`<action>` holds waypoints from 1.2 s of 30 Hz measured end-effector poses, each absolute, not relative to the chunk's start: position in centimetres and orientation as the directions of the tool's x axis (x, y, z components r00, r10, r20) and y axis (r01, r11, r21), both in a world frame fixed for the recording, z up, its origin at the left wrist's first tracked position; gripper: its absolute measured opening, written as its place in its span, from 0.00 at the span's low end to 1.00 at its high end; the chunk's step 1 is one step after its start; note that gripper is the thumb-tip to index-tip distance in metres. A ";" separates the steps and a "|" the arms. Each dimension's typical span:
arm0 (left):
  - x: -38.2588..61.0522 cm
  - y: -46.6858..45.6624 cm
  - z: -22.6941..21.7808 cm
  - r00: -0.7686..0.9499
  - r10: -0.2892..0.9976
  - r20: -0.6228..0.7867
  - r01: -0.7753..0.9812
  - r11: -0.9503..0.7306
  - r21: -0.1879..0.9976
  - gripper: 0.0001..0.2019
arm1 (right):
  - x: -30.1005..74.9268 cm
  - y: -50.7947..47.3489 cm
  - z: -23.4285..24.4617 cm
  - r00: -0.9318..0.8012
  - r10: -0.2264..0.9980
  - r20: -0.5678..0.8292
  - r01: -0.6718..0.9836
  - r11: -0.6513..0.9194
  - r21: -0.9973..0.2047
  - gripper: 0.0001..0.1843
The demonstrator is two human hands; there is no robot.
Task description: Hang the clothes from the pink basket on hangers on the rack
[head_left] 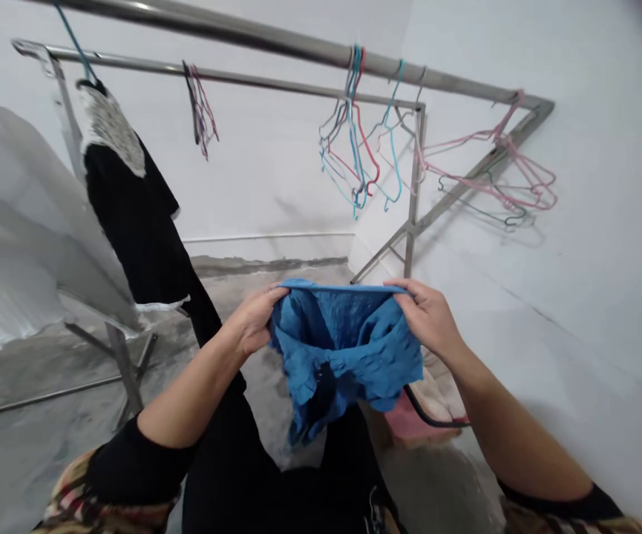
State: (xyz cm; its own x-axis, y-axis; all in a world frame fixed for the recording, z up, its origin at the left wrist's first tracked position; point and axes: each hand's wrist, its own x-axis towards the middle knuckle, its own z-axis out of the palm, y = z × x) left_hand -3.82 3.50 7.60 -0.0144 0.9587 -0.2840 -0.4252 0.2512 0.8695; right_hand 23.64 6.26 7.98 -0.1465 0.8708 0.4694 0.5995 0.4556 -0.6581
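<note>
A crumpled blue garment (354,371) with a waistband hangs between my two hands, its top edge pulled straight and its opening facing up. My left hand (257,315) pinches the left end of the waistband. At the other end, my right hand (426,308) grips it with thumb and fingers. The lower cloth bunches in folds, so I cannot tell whether it is shorts or a skirt.
Metal drying rails (276,44) run overhead, with blue and red hangers (357,133) and pink hangers (521,170). A black garment (125,208) and a white garment (31,215) hang at left. Low right stands a pink container (415,423) near pale cloth (437,382).
</note>
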 end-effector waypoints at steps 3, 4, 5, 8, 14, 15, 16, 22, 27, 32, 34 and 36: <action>-4.1 1.4 9.6 0.106 0.937 -0.332 -0.456 0.342 0.821 0.03 | 23.9 7.5 8.6 -0.320 0.911 0.261 0.747 0.412 -0.521 0.17; -4.3 0.6 10.1 0.140 0.935 -0.325 -0.463 0.352 0.814 0.03 | 23.8 7.8 9.1 -0.388 0.906 0.170 0.782 0.421 -0.460 0.16; -4.4 -0.1 10.5 0.162 0.936 -0.313 -0.477 0.352 0.806 0.04 | 23.6 8.0 9.8 -0.450 0.889 0.090 0.800 0.445 -0.402 0.15; -4.6 -1.7 11.0 0.188 0.936 -0.297 -0.533 0.351 0.770 0.08 | 22.2 8.5 13.1 -0.539 0.834 0.116 0.769 0.543 -0.338 0.14; -4.4 -2.4 11.0 0.146 0.946 -0.289 -0.547 0.321 0.773 0.15 | 16.9 13.2 21.1 -0.212 0.604 0.768 0.832 0.524 -0.182 0.09; -4.3 -2.5 11.0 0.154 0.950 -0.270 -0.537 0.310 0.784 0.16 | 15.9 14.6 21.9 -0.198 0.555 0.808 0.852 0.505 -0.138 0.09; -4.3 -2.5 10.9 0.165 0.954 -0.249 -0.529 0.299 0.794 0.17 | 15.1 16.0 22.5 -0.198 0.530 0.824 0.869 0.484 -0.102 0.09; -5.2 -2.9 10.1 0.172 0.965 -0.197 -0.510 0.259 0.820 0.18 | 12.5 21.1 23.9 -0.165 0.640 0.750 0.940 0.332 -0.076 0.05; -6.5 -2.9 9.4 0.146 0.970 -0.193 -0.534 0.241 0.810 0.17 | 13.2 21.3 24.4 -0.085 0.619 0.781 0.946 0.296 -0.131 0.07; -6.6 -2.5 9.4 0.130 0.975 -0.179 -0.536 0.221 0.814 0.16 | 13.9 21.3 24.7 -0.009 0.561 0.828 0.815 0.483 -0.319 0.13; -6.5 -2.4 9.5 0.117 0.977 -0.180 -0.545 0.214 0.810 0.15 | 14.4 20.5 24.1 -0.026 0.556 0.831 0.718 0.589 -0.371 0.13; -6.6 -2.1 9.5 0.092 0.979 -0.183 -0.547 0.203 0.812 0.14 | 15.2 18.7 22.6 -0.030 0.547 0.836 0.602 0.678 -0.422 0.13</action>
State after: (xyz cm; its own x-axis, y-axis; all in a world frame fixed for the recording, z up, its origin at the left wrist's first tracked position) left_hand -6.55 -2.15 9.52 0.0917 0.9788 -0.1833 -0.5473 0.2033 0.8119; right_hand 15.16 18.75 22.63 -0.0299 0.5475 0.8363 0.6017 0.6779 -0.4223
